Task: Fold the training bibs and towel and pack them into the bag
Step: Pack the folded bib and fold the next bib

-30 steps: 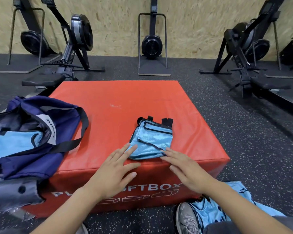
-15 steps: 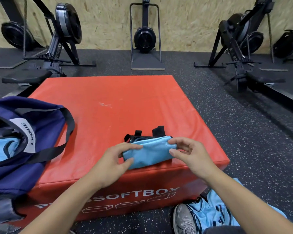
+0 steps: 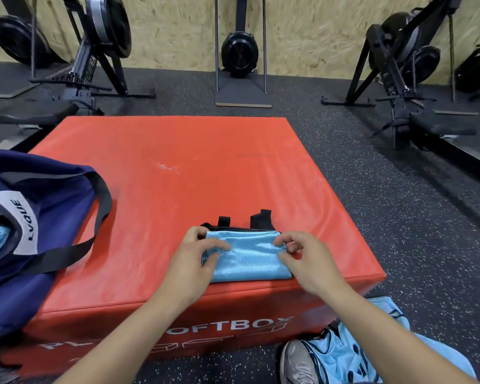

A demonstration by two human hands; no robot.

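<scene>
Two hands (image 3: 190,261) (image 3: 306,260) pinch one folded bib (image 3: 248,257); one bag (image 3: 36,225) beside.

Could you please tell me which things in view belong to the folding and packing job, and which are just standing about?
Part of the job:
folded blue bib, pinched by left hand and right hand
navy bag, blue fabric already inside
loose blue bibs on the floor
red soft box, the work surface

Just standing about:
rowing machines
grey shoe
</scene>
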